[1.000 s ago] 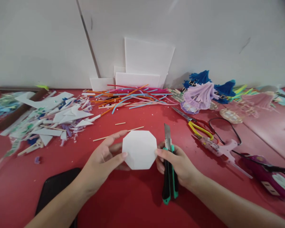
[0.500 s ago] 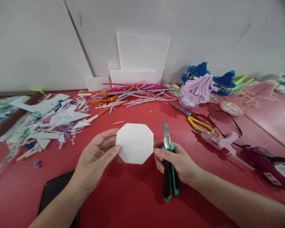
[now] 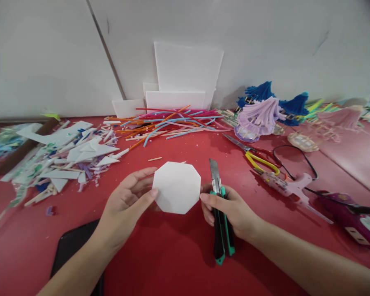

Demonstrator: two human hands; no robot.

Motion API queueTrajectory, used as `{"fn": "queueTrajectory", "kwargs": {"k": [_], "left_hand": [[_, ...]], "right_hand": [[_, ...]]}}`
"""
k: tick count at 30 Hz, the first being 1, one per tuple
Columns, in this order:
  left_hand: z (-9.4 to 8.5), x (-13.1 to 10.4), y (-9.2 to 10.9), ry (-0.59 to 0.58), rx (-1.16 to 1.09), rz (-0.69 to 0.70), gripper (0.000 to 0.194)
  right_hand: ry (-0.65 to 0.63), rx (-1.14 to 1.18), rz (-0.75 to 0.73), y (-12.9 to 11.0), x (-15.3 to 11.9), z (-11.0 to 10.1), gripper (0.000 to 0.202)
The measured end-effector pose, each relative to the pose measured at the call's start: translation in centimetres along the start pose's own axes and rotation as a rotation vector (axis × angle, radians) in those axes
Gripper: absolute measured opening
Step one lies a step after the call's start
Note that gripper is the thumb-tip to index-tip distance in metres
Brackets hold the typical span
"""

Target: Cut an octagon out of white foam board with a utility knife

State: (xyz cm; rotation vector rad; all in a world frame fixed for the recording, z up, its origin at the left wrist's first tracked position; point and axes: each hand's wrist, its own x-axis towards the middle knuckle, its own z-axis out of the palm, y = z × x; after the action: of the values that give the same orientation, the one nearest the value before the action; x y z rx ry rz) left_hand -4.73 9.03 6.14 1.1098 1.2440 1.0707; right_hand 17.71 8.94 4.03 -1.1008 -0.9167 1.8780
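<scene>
Your left grip [image 3: 125, 205] pinched octagon [image 3: 177, 188] over worktop [image 3: 160, 255]; your right grip [image 3: 236, 211] clasped cutter [image 3: 218, 236], blade [image 3: 214, 169] bared.

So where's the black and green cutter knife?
In the head view, the black and green cutter knife is in the person's bare right hand, just right of the white octagonal board.

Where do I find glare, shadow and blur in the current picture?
Head view: glare pales the red table at right; head view: soft shadow left of the cutter knife; head view: magenta power strip looks somewhat blurred, white card clearer.
</scene>
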Motion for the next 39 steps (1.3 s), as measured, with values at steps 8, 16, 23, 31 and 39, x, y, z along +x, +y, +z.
{"fn": "queueTrajectory", "kwargs": {"k": [8,16,23,31,39], "left_hand": [[-0.7,-1.3,-0.3,-0.145,0.648,-0.016,0.046],[2.5,-4.2,2.2,-0.195,1.524,0.085,0.027],[2.9,-5.4,-1.5,-0.077,1.614,0.567,0.044],[3.1,-5.6,-2.7,-0.104,1.584,0.76,0.041],[3.1,-5.1,-2.7,-0.115,1.505,0.82,0.038]], "right_hand": [[0.099,-0.367,0.12,-1.1,-1.1,-0.9,0.023],[-0.039,-1.227,-0.249,-1.5,-3.7,-0.9,0.037],[-0.078,-1.334,-0.322,-0.7,-4.1,-0.7,0.047],[-0.118,-1.345,-0.361,-0.2,-4.3,-0.7,0.054],[-0.144,-1.336,-0.333,-0.3,-3.8,-0.4,0.054]]}}
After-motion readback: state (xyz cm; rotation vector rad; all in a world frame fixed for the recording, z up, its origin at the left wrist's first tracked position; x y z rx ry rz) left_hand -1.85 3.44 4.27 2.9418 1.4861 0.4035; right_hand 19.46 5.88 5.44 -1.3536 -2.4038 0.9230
